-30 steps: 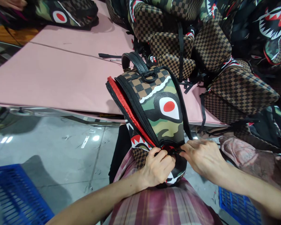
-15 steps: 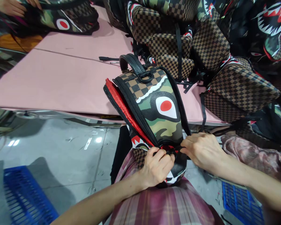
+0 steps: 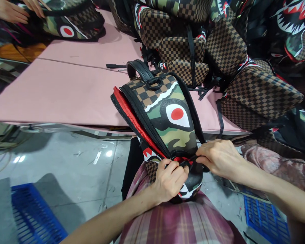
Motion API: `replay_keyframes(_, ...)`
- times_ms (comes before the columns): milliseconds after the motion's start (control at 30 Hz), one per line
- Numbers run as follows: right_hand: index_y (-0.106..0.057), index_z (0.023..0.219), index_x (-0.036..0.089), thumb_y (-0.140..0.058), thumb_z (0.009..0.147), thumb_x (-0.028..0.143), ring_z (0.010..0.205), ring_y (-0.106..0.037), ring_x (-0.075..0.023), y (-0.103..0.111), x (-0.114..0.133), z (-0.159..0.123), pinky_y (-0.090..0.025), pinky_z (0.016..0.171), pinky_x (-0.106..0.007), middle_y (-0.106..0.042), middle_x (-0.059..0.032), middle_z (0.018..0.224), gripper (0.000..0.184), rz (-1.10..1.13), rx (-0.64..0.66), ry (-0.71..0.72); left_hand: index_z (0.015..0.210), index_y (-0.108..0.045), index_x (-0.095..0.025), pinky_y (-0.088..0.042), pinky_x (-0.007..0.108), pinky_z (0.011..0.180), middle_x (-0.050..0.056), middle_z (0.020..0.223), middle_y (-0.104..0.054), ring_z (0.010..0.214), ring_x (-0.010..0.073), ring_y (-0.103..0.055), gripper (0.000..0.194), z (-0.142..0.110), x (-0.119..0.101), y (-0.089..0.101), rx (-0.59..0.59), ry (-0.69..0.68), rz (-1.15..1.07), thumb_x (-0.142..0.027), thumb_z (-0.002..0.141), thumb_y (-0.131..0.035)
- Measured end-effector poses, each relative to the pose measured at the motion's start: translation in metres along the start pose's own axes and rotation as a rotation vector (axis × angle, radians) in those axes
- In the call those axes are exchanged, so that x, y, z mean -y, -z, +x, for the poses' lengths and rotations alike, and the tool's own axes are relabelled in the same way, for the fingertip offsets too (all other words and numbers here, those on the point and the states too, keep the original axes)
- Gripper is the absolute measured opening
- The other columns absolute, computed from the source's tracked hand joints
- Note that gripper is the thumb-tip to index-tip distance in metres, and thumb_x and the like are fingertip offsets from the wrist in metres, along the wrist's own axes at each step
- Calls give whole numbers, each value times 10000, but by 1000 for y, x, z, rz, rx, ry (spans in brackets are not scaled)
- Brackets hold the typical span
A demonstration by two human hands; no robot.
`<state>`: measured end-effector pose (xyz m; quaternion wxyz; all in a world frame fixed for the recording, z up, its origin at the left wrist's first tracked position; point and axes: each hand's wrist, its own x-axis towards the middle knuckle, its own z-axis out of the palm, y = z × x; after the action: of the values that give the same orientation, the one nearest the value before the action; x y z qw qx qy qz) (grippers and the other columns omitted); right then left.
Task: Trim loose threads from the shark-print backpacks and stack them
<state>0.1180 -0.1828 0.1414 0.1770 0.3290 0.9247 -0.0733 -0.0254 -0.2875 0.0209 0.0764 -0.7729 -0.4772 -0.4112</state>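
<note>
A backpack point(image 3: 173, 132) with camouflage, brown check and a red-and-white eye stands tilted between my lap and the table edge. Its long zipper gapes on the left, showing red lining point(image 3: 132, 115). My left hand point(image 3: 170, 179) is closed on the backpack's lower side, at the rim of a small opening with red inside. Pinched in my right hand point(image 3: 216, 157) is a dark edge or strap at the right end of that opening. The fingertips hide exactly what each hand grips. On top, the black carry handle point(image 3: 142, 69) sticks up.
Several checked backpacks point(image 3: 228, 47) are heaped on the right of the pink table point(image 3: 66, 88). At the upper left, another person's hands point(image 3: 17, 12) hold a similar backpack point(image 3: 73, 27). Blue crates point(image 3: 38, 213) stand on the floor at both sides.
The view has shifted slightly. Around the small opening, a bit more red shows between my hands. Both hands keep their hold on the backpack.
</note>
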Motion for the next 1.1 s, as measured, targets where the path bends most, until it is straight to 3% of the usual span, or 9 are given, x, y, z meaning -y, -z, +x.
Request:
replay_keyframes(433, -652, 720, 189, -560, 813, 235, 648, -601, -137, 2, 0, 5, -216, 498, -260, -679, -22, 681, 139, 14, 40, 47, 822, -618, -119, -331, 328, 697, -26, 538, -506, 636, 129, -503, 160, 2, -1, 2, 14, -2, 18, -80, 842, -463)
replay_keyframes(567, -667, 771, 202, -560, 808, 240, 642, -603, -132, 1, -5, 2, -230, 502, -254, -677, -13, 687, 119, 68, -9, 14, 815, -615, -121, -327, 330, 695, -29, 533, -508, 631, 126, -494, 155, 2, -1, 2, 20, 6, 13, -78, 841, -469)
replay_keyframes(767, -662, 738, 187, -550, 817, 249, 665, -620, -157, 0, 1, 4, -224, 491, -253, -689, -38, 709, 151, 19, 41, 6, 838, -616, -117, -324, 327, 695, -25, 538, -510, 647, 132, -487, 163, 3, -1, 2, 17, -5, 11, -70, 847, -460)
replay_keyframes(867, -663, 735, 183, -522, 845, 240, 660, -621, -146, -1, -5, 6, -285, 519, -238, -685, -30, 695, 188, 142, 7, 10, 826, -612, -115, -317, 328, 705, -30, 531, -502, 638, 128, -476, 155, 3, -1, 2, 19, 8, 7, -74, 849, -464)
replay_keyframes(1000, -644, 980, 184, -529, 862, 373, 677, -620, -135, -8, -14, 7, -397, 603, -223, -697, -13, 807, 251, 518, -157, -77, 818, -610, -118, -312, 328, 716, -23, 545, -510, 649, 130, -474, 149, 2, -1, 0, -4, 16, -6, -70, 839, -471)
replay_keyframes(1100, -643, 1037, 179, -568, 825, 422, 655, -627, -140, -21, -8, 6, -426, 585, -222, -707, -20, 822, 331, 621, -158, -117, 848, -615, -115, -321, 333, 732, -13, 568, -528, 673, 139, -481, 151, 2, 1, -4, -38, 16, -21, -55, 815, -481)
